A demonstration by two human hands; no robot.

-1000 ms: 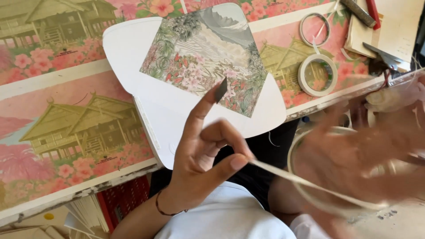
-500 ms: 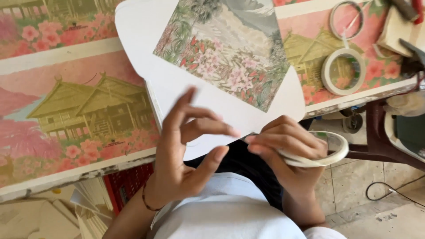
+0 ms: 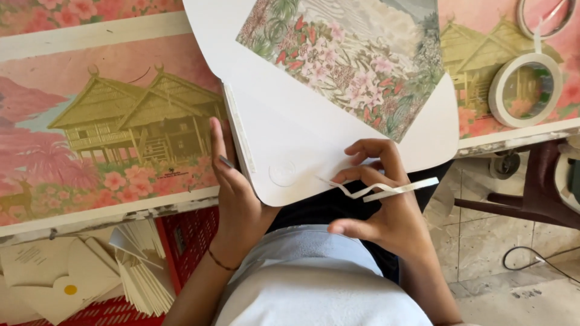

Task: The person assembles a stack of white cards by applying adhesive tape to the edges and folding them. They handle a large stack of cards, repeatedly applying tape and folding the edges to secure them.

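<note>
Left of the envelope (image 3: 314, 139), the left hand (image 3: 235, 199) lies flat, fingers open, against the envelope's edge on the table (image 3: 90, 139). Below the envelope's lower edge, the right hand (image 3: 380, 205) pinches a thin white strip (image 3: 386, 190) between its fingers. Right of the envelope sits a tape roll (image 3: 524, 89).

2 hands (image 3: 241, 205), 1 white envelope (image 3: 290, 121), 2 tape rolls (image 3: 524, 89), 1 paper strip (image 3: 386, 190)
</note>
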